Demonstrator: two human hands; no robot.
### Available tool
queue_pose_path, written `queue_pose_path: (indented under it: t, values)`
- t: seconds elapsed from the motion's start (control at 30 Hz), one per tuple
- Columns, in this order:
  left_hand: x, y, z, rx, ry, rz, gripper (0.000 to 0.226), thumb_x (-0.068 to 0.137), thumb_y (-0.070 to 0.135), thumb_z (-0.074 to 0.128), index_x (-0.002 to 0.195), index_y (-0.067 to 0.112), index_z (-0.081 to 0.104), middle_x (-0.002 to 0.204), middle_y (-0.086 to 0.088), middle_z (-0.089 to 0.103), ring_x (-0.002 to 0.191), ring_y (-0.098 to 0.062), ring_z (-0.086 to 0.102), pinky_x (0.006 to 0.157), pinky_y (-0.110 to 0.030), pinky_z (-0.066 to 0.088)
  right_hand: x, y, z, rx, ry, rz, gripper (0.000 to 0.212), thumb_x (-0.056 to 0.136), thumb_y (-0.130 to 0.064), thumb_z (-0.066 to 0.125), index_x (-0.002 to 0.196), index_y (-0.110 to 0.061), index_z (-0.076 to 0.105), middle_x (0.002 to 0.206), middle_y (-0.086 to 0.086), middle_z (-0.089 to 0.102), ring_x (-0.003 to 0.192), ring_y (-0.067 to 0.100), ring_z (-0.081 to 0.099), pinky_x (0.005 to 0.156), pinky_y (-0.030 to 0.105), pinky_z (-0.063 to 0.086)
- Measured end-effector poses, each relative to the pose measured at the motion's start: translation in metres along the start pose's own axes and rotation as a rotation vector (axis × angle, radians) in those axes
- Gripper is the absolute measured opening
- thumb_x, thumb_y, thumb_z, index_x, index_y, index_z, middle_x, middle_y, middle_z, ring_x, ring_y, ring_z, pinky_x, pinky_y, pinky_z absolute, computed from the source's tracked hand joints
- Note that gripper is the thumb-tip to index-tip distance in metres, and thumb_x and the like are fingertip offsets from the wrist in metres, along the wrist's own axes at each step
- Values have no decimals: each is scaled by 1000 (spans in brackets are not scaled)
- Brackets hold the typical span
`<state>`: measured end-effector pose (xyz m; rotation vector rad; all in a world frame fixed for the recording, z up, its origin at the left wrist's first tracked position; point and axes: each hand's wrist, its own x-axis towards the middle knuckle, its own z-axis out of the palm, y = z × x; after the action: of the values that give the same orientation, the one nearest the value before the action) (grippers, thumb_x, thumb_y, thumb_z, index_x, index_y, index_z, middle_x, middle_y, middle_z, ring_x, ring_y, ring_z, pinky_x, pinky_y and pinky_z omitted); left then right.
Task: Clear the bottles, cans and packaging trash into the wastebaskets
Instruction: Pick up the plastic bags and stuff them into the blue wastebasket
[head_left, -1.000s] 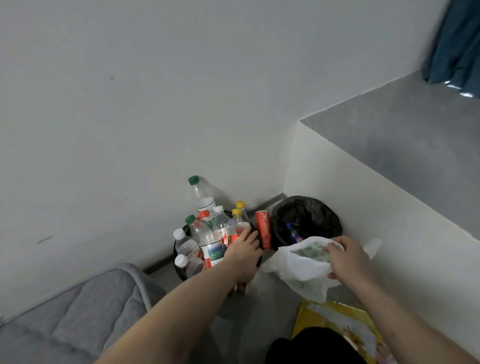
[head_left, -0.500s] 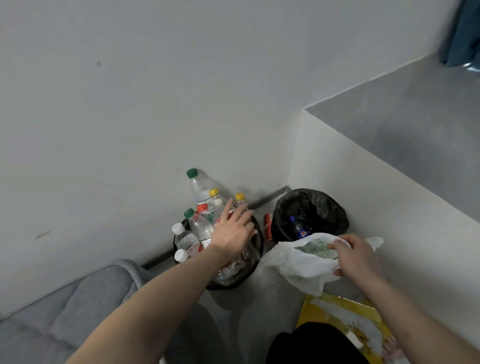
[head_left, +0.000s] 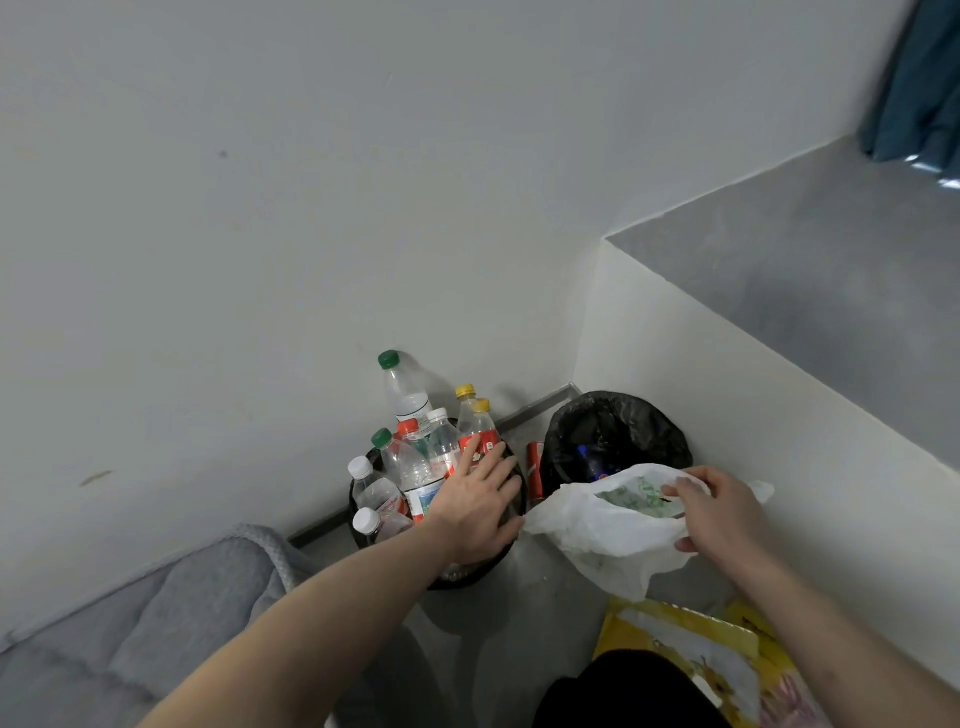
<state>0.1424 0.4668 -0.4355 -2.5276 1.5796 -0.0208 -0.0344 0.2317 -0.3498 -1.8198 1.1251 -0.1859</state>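
Observation:
A black wastebasket (head_left: 480, 571) in the corner is packed with upright plastic bottles (head_left: 415, 467) with green, white, red and yellow caps. My left hand (head_left: 480, 506) lies over its right side with fingers spread and straight, touching the bottles. A second wastebasket with a black liner (head_left: 618, 421) stands to the right, a blue bottle (head_left: 589, 460) inside. My right hand (head_left: 719, 514) grips a white plastic bag (head_left: 597, 530) by its rim in front of that bin. A red can (head_left: 535, 467) stands between the two bins.
White walls close the corner; a raised grey ledge (head_left: 805, 291) runs along the right. A grey cushion (head_left: 156, 623) lies at lower left. A yellow printed package (head_left: 691, 649) lies on the floor at lower right. A blue curtain (head_left: 919, 83) hangs at top right.
My left hand went from curled among the bottles to flat and spread over them. The right hand kept hold of the white bag, shifting little.

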Motion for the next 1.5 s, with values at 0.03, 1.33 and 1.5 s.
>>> queue_pose_path:
  t: [0.03,1.33,1.5]
  values:
    - [0,0,0,-4,-22,-6,69,97,62,27,146,18,47,161,-10,34,155,-33,12,122,-60,-4,0,-1,-4,10,10,-5,12,99,-28,54,93,-26,64,100,-8,72,69,22,71,66,42,64]
    - [139,143,98,-785,-349,-371,23,82,32,54,104,26,60,105,3,60,96,-19,59,84,-38,55,156,114,50,-714,-321,-165,20,92,-25,57,73,-28,51,89,-3,63,85,20,60,70,31,48]
    - [149,141,89,-1047,-274,-503,36,87,15,58,121,26,51,107,2,61,91,-15,63,71,-30,56,152,148,37,-626,-388,-65,23,92,-29,57,70,-24,53,82,-2,65,78,17,62,67,32,51]
